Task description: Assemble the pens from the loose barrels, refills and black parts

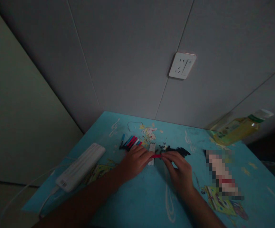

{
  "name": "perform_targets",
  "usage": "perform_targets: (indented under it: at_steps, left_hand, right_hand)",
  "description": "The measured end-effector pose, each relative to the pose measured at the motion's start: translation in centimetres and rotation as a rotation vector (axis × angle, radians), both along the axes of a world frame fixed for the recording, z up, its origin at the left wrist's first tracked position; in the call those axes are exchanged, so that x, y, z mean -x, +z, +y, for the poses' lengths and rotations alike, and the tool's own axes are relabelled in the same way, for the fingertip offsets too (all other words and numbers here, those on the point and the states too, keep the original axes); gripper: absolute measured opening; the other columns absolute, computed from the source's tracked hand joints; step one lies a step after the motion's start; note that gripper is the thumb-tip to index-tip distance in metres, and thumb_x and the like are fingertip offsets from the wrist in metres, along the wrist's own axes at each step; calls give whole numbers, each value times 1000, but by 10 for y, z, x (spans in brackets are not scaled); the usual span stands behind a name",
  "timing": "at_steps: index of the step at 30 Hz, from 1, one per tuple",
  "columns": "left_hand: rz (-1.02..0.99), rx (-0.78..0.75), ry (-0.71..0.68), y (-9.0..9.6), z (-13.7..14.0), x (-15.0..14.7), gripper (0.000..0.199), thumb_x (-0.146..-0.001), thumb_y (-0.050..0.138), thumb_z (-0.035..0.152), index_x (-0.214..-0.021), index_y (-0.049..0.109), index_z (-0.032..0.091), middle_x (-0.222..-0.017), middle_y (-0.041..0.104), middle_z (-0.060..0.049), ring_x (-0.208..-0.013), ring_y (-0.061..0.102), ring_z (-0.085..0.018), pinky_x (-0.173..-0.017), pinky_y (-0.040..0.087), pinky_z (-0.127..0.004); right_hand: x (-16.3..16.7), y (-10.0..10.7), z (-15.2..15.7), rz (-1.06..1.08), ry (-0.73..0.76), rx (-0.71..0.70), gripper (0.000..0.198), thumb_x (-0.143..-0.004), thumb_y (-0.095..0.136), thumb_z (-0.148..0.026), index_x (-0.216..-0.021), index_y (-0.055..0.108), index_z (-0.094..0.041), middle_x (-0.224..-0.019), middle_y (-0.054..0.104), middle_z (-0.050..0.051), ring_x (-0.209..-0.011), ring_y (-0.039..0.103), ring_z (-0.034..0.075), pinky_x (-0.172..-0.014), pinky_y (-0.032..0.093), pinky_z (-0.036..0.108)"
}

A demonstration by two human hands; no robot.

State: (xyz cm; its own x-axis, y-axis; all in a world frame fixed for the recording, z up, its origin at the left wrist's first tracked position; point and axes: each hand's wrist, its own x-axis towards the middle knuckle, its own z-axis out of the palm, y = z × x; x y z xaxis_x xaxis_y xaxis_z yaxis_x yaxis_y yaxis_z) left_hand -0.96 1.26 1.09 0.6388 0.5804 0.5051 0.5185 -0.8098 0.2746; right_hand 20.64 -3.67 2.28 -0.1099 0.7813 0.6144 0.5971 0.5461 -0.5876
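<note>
A short, slim red pen part (156,156) spans the gap between my two hands above the table. My left hand (137,158) pinches its left end, and my right hand (179,167) has thumb and fingers closed at its right end. Beneath it lies a bundle of thin white sticks (152,147), perhaps refills. By my left hand is a row of blue, red and white pen barrels (132,141), partly covered by the fingers. A heap of small black pieces (179,151) rests just behind my right hand. The light is dim, so fine detail is lost.
A white power strip (80,167) with a cord lies at the left of the blue patterned table (137,202). At the right stand a bottle of yellow liquid (237,128) and a blurred-out flat object (223,174). A wall socket (182,65) is behind.
</note>
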Motion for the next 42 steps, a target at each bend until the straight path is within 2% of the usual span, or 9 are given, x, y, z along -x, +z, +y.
perform_targets:
  at_steps: [8, 12, 17, 22, 24, 26, 28, 34, 42]
  left_hand:
    - [-38, 41, 19, -3, 0, -1, 19, -99, 47, 25, -109, 61, 18, -92, 65, -7, -90, 59, -22, -83, 48, -38]
    - [-128, 99, 82, -9, 0, 1, 19, -98, 46, 23, -113, 56, 17, -99, 66, -8, -94, 61, -22, -86, 50, -39]
    - [-225, 125, 200, -15, 4, 1, 28, -98, 44, 22, -125, 50, 17, -106, 66, -10, -102, 63, -24, -94, 50, -40]
    - [-242, 195, 159, -18, 8, 0, 52, -99, 36, 15, -150, 26, 18, -129, 58, -13, -117, 57, -22, -102, 46, -38]
    - [-173, 235, 146, -19, 8, 0, 49, -97, 33, 11, -145, 35, 20, -123, 58, -11, -113, 57, -21, -100, 47, -36]
    - [-45, 270, 163, -19, 6, 1, 40, -95, 35, 8, -128, 54, 21, -116, 57, -10, -107, 58, -20, -96, 48, -34]
    - [91, 288, 187, -18, 4, 1, 32, -94, 37, 8, -110, 62, 20, -114, 55, -9, -105, 57, -19, -95, 47, -33]
    - [308, 219, 177, -10, -5, -1, 24, -95, 42, 15, -105, 63, 20, -105, 55, -8, -96, 57, -21, -86, 47, -33]
    - [322, 159, 152, -7, -11, -4, 20, -96, 48, 26, -108, 64, 21, -100, 57, -6, -91, 58, -21, -81, 45, -35]
  right_hand:
    - [-1, -6, 1, -98, 54, 1, 42, -95, 55, -14, -134, 56, -28, -112, 71, 7, -96, 67, 21, -84, 56, 38]
    - [-1, -6, 3, -120, 35, 51, 31, -96, 51, -16, -123, 64, -25, -112, 69, 9, -101, 65, 23, -87, 55, 39]
    - [7, -18, 5, -309, 49, 124, 23, -95, 53, -17, -110, 70, -22, -94, 67, 9, -87, 63, 22, -78, 56, 37]
    - [21, -26, 1, -469, 44, 219, 20, -94, 57, -21, -108, 70, -21, -88, 63, 7, -83, 62, 21, -77, 54, 35]
    - [25, -26, 0, -495, 41, 238, 20, -94, 56, -21, -110, 69, -22, -89, 62, 7, -83, 61, 20, -78, 53, 34]
    - [25, -24, 0, -511, 32, 259, 20, -95, 55, -22, -110, 69, -21, -90, 62, 6, -84, 61, 20, -79, 52, 33]
    - [23, -22, 0, -524, 21, 279, 20, -97, 53, -23, -108, 69, -21, -91, 62, 6, -85, 62, 19, -81, 51, 32]
    - [14, -21, 2, -543, -42, 288, 21, -98, 53, -26, -109, 70, -22, -89, 63, 6, -84, 62, 19, -80, 49, 30]
    - [15, -19, 1, -579, -66, 312, 17, -96, 55, -23, -98, 72, -21, -85, 63, 5, -82, 60, 18, -78, 47, 29]
